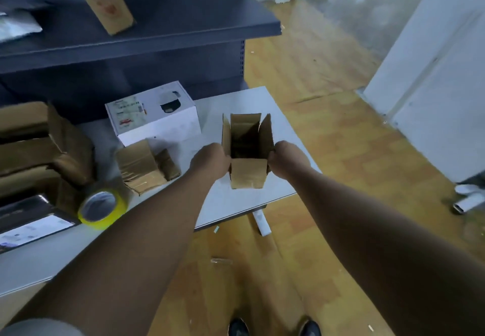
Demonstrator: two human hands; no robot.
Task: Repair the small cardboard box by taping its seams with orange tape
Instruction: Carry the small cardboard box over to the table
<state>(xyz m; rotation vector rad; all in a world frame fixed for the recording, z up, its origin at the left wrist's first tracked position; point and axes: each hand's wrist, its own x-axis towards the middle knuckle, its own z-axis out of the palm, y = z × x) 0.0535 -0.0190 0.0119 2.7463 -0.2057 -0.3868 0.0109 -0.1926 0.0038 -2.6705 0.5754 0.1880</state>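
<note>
A small brown cardboard box (248, 175) stands on the white table (236, 199) with all its top flaps standing open and its dark inside showing. My left hand (210, 161) grips the box's left wall with curled fingers. My right hand (287, 158) grips its right wall in the same way. The near flap hangs down toward me. A roll of yellow-orange tape (102, 208) lies on its side at the table's left, well apart from both hands.
A white product box (154, 115) stands behind and left of the small box. A flattened taped carton (143, 166) lies between them and the tape. More brown cartons (39, 141) pile at the left. Dark blue shelving (147, 36) rises behind. The table's right edge borders wooden floor.
</note>
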